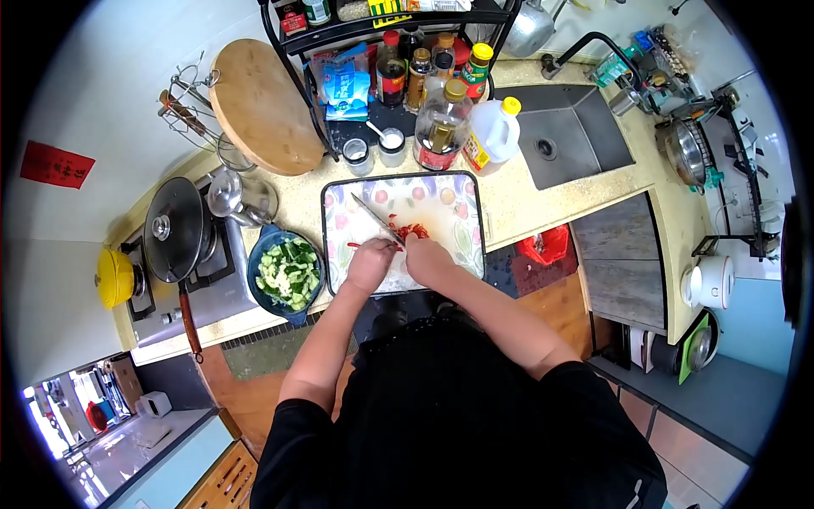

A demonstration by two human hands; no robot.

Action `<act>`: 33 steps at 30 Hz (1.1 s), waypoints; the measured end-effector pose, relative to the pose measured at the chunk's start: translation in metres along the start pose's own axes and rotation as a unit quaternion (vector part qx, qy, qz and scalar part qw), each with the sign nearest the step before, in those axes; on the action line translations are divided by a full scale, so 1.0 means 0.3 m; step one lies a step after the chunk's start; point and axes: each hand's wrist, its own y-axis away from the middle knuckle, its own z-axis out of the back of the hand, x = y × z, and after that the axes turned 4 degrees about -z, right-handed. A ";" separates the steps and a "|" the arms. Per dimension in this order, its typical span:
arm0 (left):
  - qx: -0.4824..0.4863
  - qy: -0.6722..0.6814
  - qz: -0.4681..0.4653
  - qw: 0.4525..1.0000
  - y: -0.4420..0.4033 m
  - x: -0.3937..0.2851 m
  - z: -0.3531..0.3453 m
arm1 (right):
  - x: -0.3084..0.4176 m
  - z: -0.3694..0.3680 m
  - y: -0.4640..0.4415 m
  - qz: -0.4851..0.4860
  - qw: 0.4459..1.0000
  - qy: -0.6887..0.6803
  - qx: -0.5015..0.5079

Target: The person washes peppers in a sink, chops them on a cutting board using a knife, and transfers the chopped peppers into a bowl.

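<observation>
A knife (373,212) lies slanted over the floral cutting board (339,222), its blade pointing to the upper left. My right hand (430,259) is closed around its handle end. My left hand (371,265) is pinched on a red chili pepper (354,245), whose tip sticks out to the left, close to the blade. Chopped red pepper (411,230) forms a small pile just above my right hand. Left of the board, a blue bowl (257,293) holds cut green vegetable pieces (290,271).
A lidded pan (176,227) and a metal pot (246,197) stand at the left. Behind the board are glass jars (357,156), sauce bottles (391,72) and a white jug (493,136). The sink (564,140) lies at the back right.
</observation>
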 end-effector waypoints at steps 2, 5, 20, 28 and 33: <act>0.013 -0.019 0.005 1.000 0.002 0.021 -0.021 | 0.016 0.033 0.001 0.003 1.000 -0.001 -0.001; 0.028 -0.021 0.021 0.999 -0.017 0.024 -0.019 | 0.052 0.093 0.030 0.016 1.000 0.019 0.017; -0.053 -0.018 -0.009 0.998 -0.006 0.007 -0.051 | -0.013 0.044 -0.003 0.017 1.000 0.004 0.012; -0.004 0.018 0.053 0.998 -0.020 0.009 -0.029 | -0.004 0.051 0.055 0.017 1.000 -0.008 0.019; 0.029 -0.057 -0.005 0.998 0.000 0.016 -0.025 | -0.006 -0.027 0.031 0.028 0.999 0.013 -0.020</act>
